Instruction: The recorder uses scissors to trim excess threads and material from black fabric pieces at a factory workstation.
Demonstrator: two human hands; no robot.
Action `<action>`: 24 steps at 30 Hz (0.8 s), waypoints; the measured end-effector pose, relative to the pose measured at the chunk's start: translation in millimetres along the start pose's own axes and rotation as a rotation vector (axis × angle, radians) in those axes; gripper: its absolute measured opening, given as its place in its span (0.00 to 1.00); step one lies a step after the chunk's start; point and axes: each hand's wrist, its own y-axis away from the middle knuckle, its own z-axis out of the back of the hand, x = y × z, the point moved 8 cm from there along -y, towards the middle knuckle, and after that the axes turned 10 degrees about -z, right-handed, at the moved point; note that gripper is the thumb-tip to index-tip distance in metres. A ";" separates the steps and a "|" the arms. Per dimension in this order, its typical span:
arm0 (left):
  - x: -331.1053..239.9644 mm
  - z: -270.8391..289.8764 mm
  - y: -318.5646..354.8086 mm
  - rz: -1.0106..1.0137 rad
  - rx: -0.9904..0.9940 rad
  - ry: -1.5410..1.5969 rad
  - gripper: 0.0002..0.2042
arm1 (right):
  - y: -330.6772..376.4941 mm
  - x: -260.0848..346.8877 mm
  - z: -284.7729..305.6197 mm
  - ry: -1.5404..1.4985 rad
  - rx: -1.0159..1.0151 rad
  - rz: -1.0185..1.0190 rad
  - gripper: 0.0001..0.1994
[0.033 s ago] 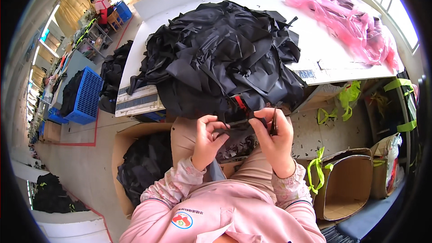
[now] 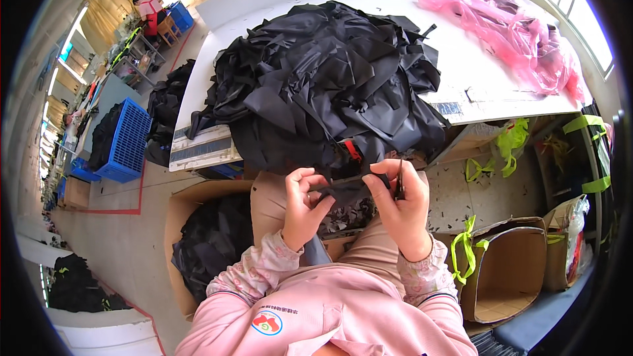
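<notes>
White desk point(image 2: 458, 76), black fabric pile point(image 2: 323, 79).
In front of the pile, left hand point(image 2: 302, 211) and right hand point(image 2: 403, 214) curl inward, fingers point(image 2: 380, 194) pinching a dark cloth point(image 2: 347, 193).

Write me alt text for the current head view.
A person's left hand and right hand hold a piece of black material between them, a slim dark tool also in the right. Beyond them, a heap of black material covers much of a white table, with pink plastic sheeting at its right.

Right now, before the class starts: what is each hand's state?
Left hand: closed, pinching black fabric.
Right hand: closed, pinching black fabric, dark tool among its fingers.
</notes>
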 end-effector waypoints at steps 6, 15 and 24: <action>-35.0 -28.7 -7.0 -0.363 0.378 -0.623 0.22 | -6.9 15.2 -20.2 -0.036 0.112 0.020 0.11; 17.6 -0.4 -2.9 0.214 0.098 0.229 0.11 | -2.9 -97.6 -28.5 -0.293 0.140 -0.287 0.19; 17.1 10.8 3.0 0.222 0.158 0.144 0.12 | 36.0 -113.2 -64.6 -0.513 0.560 -0.811 0.18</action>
